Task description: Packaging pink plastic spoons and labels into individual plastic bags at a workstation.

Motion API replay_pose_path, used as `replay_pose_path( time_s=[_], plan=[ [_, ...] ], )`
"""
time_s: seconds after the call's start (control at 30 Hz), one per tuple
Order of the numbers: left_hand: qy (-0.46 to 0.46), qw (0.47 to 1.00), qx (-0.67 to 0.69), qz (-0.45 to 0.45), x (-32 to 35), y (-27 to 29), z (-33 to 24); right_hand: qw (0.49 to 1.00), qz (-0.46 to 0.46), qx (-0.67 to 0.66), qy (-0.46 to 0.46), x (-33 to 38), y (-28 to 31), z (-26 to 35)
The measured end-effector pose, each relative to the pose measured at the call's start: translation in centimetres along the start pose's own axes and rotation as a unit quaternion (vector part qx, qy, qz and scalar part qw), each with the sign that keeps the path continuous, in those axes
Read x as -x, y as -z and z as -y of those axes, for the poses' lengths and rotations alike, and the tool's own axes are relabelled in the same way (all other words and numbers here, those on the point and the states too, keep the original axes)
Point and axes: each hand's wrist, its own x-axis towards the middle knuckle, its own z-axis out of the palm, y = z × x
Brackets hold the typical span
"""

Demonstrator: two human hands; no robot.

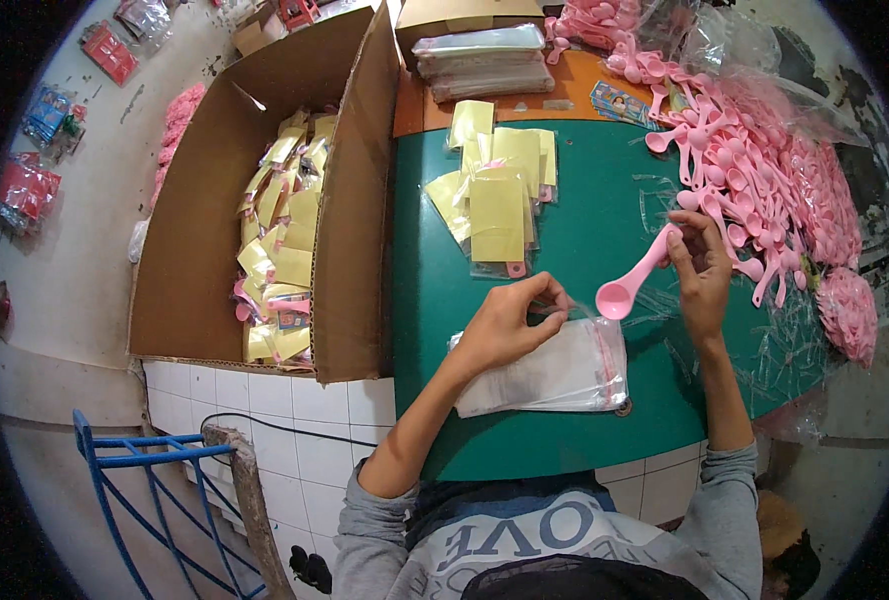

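Note:
A pink plastic spoon (641, 275) with a round bowl is pinched near its handle's end by my right hand (703, 262), its bowl pointing left and toward me. My left hand (517, 318) has thumb and forefinger closed on the edge of a clear plastic bag, which shows only as a thin film by the fingertips. Under that hand lies a stack of clear plastic bags (555, 375) on the green tabletop (605, 440). The spoon's bowl is just above the stack's far right corner.
Packed bags with yellow cards (498, 215) lie beyond my left hand. A large cardboard box (355, 240) at left holds many more. Loose pink spoons (730, 170) are heaped at right, near plastic scraps (765, 360). More bag stacks (485, 75) and picture cards (623, 103) sit farther back.

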Motion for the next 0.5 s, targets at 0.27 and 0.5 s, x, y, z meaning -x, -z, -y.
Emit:
replay_pose_path(
  time_s=[0.27,0.5],
  plan=[
    [0.138,0.933,0.333,0.016,0.0,0.6,0.0,0.997,-0.073,0.012,0.036,1.3,-1.0,1.0],
    [0.164,0.938,0.305,0.004,0.1,0.7,-0.1,0.997,-0.065,0.007,0.043,1.6,-1.3,1.5]
  ],
)
